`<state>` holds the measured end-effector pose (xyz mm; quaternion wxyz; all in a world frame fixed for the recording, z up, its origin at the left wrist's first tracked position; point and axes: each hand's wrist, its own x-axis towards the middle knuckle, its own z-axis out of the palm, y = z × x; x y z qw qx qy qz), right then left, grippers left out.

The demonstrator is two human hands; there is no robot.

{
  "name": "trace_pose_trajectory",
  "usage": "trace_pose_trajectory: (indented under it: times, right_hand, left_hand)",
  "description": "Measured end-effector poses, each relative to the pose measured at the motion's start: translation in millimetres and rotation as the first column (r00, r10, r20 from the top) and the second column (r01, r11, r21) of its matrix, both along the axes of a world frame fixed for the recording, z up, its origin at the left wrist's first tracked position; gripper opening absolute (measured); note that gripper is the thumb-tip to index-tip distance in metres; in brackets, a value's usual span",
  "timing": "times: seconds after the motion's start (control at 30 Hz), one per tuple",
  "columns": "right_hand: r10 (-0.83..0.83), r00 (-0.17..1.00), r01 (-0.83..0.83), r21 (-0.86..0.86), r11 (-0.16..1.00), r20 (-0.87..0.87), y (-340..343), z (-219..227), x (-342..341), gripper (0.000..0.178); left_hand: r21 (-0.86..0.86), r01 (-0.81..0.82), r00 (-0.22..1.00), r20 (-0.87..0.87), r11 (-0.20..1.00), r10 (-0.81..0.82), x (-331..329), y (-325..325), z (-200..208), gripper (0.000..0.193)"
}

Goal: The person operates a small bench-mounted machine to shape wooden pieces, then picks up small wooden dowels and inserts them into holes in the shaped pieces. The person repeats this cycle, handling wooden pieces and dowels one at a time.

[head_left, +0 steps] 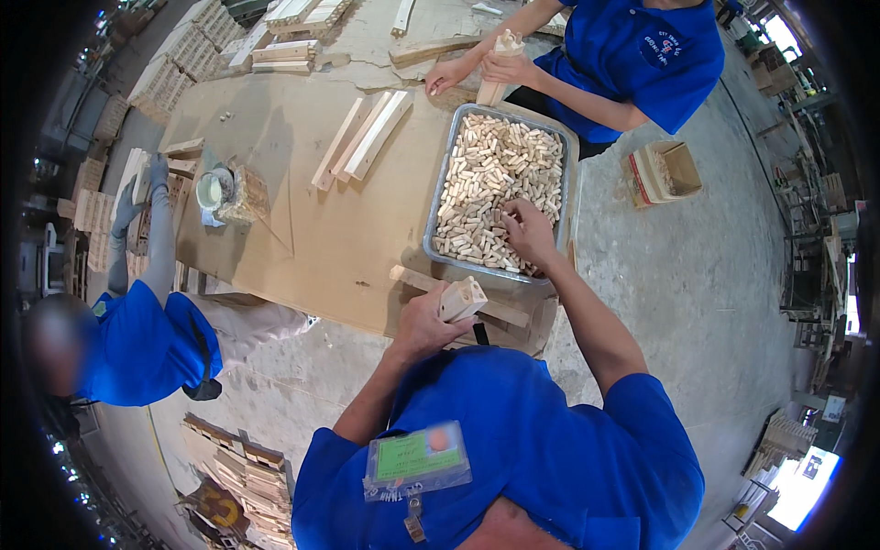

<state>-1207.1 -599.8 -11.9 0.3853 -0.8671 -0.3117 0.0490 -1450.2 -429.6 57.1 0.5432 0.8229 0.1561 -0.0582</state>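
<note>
My left hand is closed around a short bundle of pale wooden bars, held at the near edge of the table with its end faces turned up and to the right. Dark holes show in those ends. My right hand reaches into a clear plastic tub heaped with small wooden dowels. Its fingers are curled and pressed together among the dowels; how many they grip is hidden. A longer wooden bar lies at the table edge beside my left hand.
Wooden bars lie on the cardboard-covered table, left of the tub. A glue pot stands further left. Across the table, a co-worker holds wooden bars; another handles wood at left. An open carton sits on the floor.
</note>
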Motion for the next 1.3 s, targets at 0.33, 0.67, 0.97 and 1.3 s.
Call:
trace_pose_trajectory:
  times: [0.33, 0.67, 0.97, 1.3]
  right_hand:
    - [0.388, 0.842, -0.312, 0.25, 0.917, -0.375, -25, 126, -64, 0.02]
    - [0.39, 0.902, -0.375, 0.111, 0.92, -0.185, -17, 140, -93, 0.011]
    - [0.298, 0.92, -0.299, 0.037, 0.954, -0.255, -15, 141, -103, 0.011]
    - [0.172, 0.902, -0.202, -0.034, 0.979, -0.396, -16, 127, -120, 0.022]
  left_hand:
    - [-0.047, -0.022, 0.999, 0.031, 0.999, 0.023, 10, 1, -8, 0.063]
    - [0.118, -0.012, 0.999, 0.051, 0.993, 0.006, 16, -4, 6, 0.049]
    - [0.283, -0.069, 0.992, 0.118, 0.957, 0.037, 8, -14, 6, 0.043]
    - [0.34, -0.062, 0.987, 0.159, 0.939, 0.008, -5, -17, -8, 0.047]
